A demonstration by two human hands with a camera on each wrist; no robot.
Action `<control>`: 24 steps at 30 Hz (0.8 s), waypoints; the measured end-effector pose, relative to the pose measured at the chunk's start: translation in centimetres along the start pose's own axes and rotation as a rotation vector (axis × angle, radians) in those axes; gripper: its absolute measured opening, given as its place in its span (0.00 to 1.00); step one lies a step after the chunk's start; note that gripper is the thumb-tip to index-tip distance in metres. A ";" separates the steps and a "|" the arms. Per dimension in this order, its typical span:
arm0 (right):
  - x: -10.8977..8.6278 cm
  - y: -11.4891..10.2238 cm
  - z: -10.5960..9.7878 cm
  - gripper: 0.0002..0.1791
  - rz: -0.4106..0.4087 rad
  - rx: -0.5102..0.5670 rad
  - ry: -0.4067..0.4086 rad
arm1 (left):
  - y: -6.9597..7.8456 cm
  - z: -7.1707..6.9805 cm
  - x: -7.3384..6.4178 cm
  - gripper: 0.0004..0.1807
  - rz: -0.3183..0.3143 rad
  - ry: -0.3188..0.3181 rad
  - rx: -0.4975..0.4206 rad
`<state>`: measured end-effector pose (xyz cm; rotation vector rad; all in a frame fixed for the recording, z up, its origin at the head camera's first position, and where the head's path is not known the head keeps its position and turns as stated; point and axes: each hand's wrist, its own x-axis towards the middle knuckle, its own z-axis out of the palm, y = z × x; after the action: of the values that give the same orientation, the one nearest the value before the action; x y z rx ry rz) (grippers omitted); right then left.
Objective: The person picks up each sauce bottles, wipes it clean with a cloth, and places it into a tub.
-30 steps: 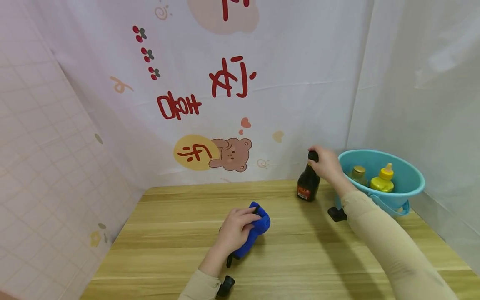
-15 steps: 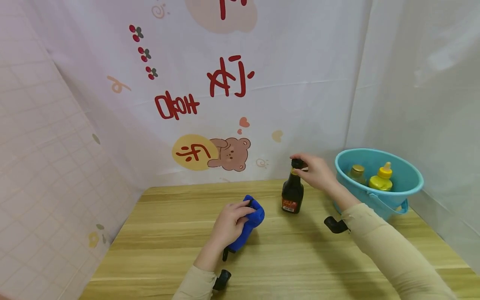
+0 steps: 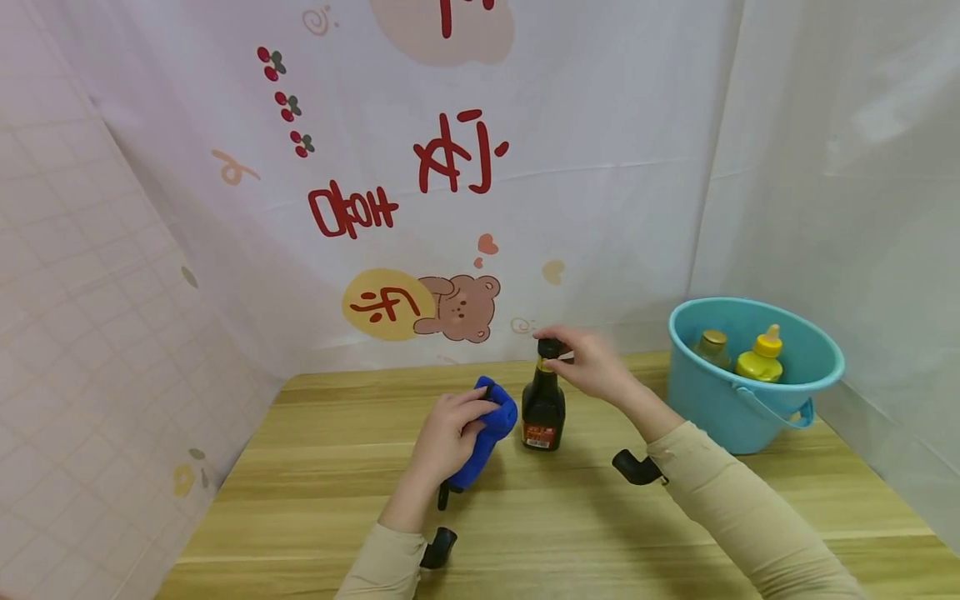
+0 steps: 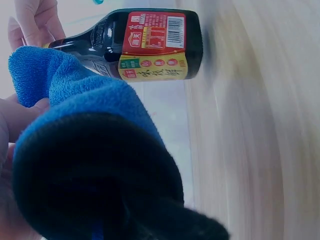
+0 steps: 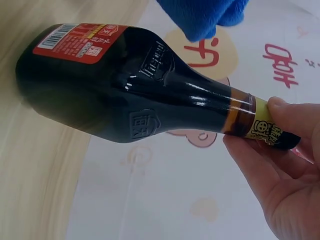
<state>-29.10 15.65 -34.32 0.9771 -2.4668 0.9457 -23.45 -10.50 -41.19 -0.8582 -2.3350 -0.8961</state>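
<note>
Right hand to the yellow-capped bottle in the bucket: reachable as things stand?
Probably not yet: the right hand grips the dark bottle near its top. Otherwise the way seems free: the bucket is open on top, the yellow-capped bottle showing inside.

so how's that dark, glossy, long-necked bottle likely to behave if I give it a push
The dark, glossy, long-necked bottle may tip if pushed high up, being tall for its base. Its smooth, glassy-looking sides could feel slippery. The body's flat-looking panels suggest it probably wouldn't roll far on its side.
</note>
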 end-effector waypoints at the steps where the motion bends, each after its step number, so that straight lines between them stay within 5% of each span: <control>1: 0.1 -0.1 0.2 0.23 -0.008 0.009 -0.003 | 0.0 -0.1 0.0 0.17 0.002 0.004 -0.002; 12: 0.3 -1.0 1.4 0.24 0.023 0.061 -0.045 | 0.0 -0.4 0.1 0.17 -0.002 0.018 0.006; 19: -0.1 -0.6 2.0 0.25 0.056 0.109 0.021 | 0.0 -0.4 0.4 0.16 -0.014 0.013 -0.004; 24: -0.5 -0.2 2.6 0.26 0.128 0.240 0.084 | 0.2 -0.7 0.9 0.16 -0.007 0.019 0.005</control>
<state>-28.76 14.02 -36.38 0.8383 -2.4083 1.3212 -23.78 -10.58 -40.04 -0.8359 -2.3243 -0.8979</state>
